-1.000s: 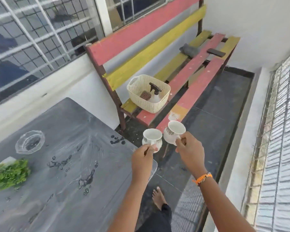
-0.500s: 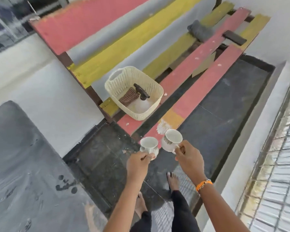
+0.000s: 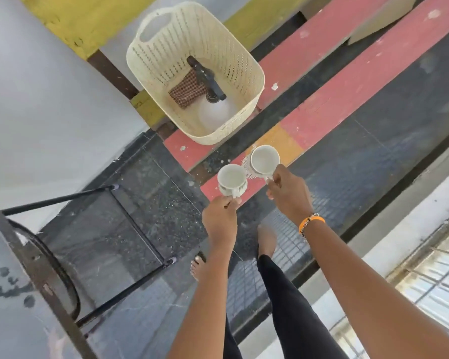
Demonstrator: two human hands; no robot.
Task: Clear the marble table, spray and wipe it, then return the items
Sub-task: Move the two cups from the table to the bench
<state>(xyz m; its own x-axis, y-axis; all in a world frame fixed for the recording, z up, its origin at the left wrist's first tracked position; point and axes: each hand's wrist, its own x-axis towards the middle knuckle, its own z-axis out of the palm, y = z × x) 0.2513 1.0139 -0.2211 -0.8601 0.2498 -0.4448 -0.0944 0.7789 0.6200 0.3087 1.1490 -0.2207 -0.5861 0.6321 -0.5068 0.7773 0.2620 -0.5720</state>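
My left hand (image 3: 219, 218) grips the handle of a white cup (image 3: 231, 179), and my right hand (image 3: 288, 194) grips the handle of a second white cup (image 3: 263, 161). Both empty cups hang side by side just above the front red slat of the bench (image 3: 347, 81). Behind them on the bench stands a cream plastic basket (image 3: 241, 71) holding a spray bottle (image 3: 213, 110) with a dark trigger head and a folded checked cloth (image 3: 186, 92). The grey marble table (image 3: 0, 307), with dark wet spots, fills the lower left corner.
The table's black metal frame (image 3: 130, 221) and legs stand on the dark tiled floor (image 3: 386, 125) to my left. My bare feet are on the floor below the cups. A white wall rises on the left; a white ledge and window grille run along the right.
I have stepped away from the table toward the bench. The view has tilted down, so the basket and bench are now close and the table has slid to the lower left. Both hands still hold their cups.
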